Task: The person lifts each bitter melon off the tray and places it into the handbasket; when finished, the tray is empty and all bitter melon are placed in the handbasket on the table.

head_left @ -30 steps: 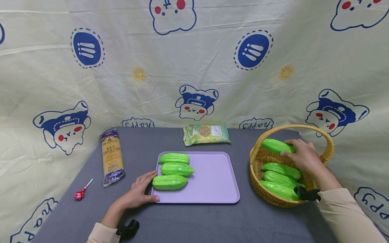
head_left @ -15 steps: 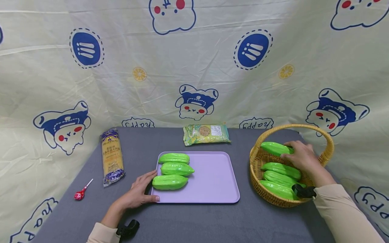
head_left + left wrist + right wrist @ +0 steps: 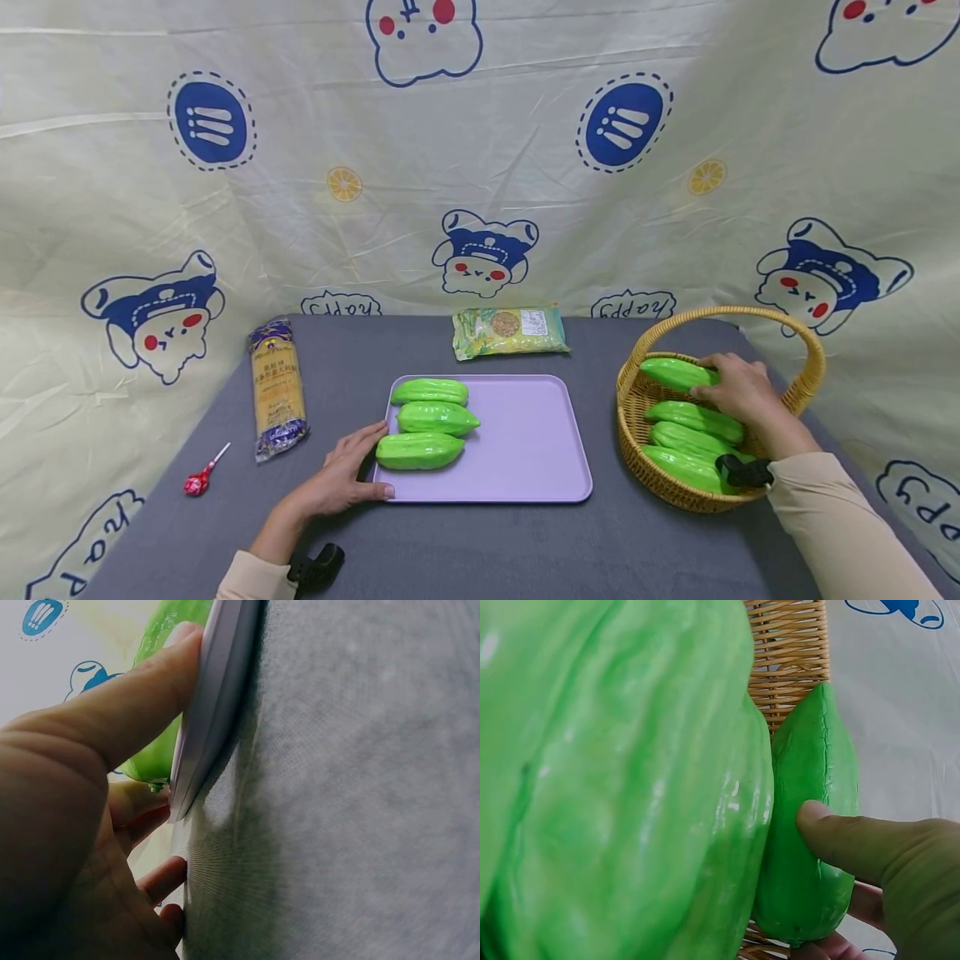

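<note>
My right hand grips a glossy green ridged gourd at the back of a wicker basket. In the right wrist view, the thumb lies on the held gourd, with fingers partly hidden behind it. Three similar gourds lie in the basket, nearer the front. At the left, my left hand holds the front left corner of a lilac tray, where three more green gourds lie side by side. The left wrist view shows the thumb against the tray rim.
A yellow pasta packet lies left of the tray. Behind the tray is a green-yellow packet. A red lollipop sits at far left on the grey cloth. The basket's tall handle arches over its opening.
My right hand has lowered the gourd slightly toward the front and left within the basket. The left hand and tray look still.
</note>
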### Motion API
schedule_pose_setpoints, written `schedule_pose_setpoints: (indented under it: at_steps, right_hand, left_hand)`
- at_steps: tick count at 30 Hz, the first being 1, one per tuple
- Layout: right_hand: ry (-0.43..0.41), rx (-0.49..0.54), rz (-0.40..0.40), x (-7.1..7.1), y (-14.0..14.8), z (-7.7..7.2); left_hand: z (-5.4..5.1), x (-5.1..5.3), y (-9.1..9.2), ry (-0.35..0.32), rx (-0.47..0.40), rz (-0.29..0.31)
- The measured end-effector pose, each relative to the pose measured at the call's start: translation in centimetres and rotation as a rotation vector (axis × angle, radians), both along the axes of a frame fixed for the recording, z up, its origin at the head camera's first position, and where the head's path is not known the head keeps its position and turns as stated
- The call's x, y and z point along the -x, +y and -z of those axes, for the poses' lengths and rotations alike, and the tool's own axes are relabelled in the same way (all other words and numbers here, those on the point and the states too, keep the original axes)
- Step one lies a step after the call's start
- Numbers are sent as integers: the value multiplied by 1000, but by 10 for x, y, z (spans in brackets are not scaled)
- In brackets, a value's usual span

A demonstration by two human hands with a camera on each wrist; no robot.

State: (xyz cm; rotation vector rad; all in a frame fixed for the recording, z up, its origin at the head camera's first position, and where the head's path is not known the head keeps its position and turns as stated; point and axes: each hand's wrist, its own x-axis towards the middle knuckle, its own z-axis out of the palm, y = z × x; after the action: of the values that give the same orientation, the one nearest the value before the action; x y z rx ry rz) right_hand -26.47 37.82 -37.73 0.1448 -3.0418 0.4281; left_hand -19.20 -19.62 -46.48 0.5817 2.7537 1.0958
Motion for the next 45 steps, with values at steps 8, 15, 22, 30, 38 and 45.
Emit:
schedule_pose_setpoints:
  at_steps: [8, 15, 22, 30, 38, 45]
  right_hand:
    - [-18, -16, 9, 0, 3, 5]
    - [-20, -3, -5, -1, 4, 8]
    - [-25, -39, -25, 0, 3, 7]
    - [-42, -56, -17, 1, 1, 6]
    - [-26, -61, -22, 1, 2, 8]
    - [-15, -63, -23, 2, 5, 11]
  left_hand:
    - [0, 0, 0, -17, -7, -1]
    - [-1, 0, 0, -1, -2, 3]
    - [0, 0, 0, -2, -6, 5]
    - [-1, 0, 0, -6, -7, 1]
    - [-1, 0, 0, -7, -5, 1]
    - [1, 0, 0, 4, -2, 1]
